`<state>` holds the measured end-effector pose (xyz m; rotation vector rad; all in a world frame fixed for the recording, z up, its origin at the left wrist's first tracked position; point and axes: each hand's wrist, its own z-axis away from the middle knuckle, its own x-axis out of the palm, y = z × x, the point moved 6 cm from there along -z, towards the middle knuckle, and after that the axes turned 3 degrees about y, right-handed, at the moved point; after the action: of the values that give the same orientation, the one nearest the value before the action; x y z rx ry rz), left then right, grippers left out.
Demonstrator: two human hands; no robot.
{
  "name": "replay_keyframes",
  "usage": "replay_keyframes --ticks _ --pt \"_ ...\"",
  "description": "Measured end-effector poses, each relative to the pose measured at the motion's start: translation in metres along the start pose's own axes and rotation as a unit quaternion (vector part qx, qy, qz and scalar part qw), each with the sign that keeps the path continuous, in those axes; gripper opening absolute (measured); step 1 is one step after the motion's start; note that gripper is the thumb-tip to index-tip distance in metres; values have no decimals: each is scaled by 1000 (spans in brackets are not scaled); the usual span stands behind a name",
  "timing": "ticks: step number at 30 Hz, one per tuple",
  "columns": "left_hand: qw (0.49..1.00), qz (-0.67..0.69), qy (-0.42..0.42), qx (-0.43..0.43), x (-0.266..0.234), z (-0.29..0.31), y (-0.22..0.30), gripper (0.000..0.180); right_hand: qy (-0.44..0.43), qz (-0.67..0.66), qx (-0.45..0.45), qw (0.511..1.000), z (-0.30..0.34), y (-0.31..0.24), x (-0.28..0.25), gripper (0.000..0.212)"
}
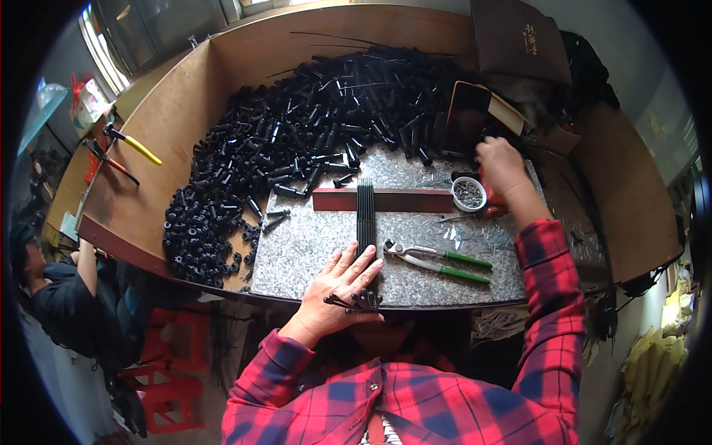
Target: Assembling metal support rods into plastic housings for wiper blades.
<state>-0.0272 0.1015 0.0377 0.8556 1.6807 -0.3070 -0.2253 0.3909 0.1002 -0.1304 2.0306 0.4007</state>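
Because the bundle of thin black rods point(365, 215) under the left hand point(337, 285) is long, slender and made of many loose pieces, it looks light but apt to roll and fan apart, so it is best pinned flat near its end, as the hand does now. That hand lies spread, palm down, on the near ends of the rods, fingers extended, grasping nothing tightly. The rods run straight away from its fingertips, across the grey speckled stone slab point(297, 248) and over a dark red flat bar point(404, 200). They seem stiff and smooth, dull black, with small flared tips clustered beneath the palm.

The right hand point(503, 167) reaches ahead and right, curled over something I cannot make out, just beyond a small white round dish of tiny metal bits point(469, 194). Green-handled pliers point(437, 261) lie just right of the left hand.
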Motion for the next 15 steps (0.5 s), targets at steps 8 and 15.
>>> replay_keyframes --ticks 8,15 --pt "1000 3 1 -6 2 2 -2 89 -189 -21 51 980 39 71 48 14" --pt "1000 -10 -3 3 2 1 3 89 -188 -14 91 978 53 91 53 18"
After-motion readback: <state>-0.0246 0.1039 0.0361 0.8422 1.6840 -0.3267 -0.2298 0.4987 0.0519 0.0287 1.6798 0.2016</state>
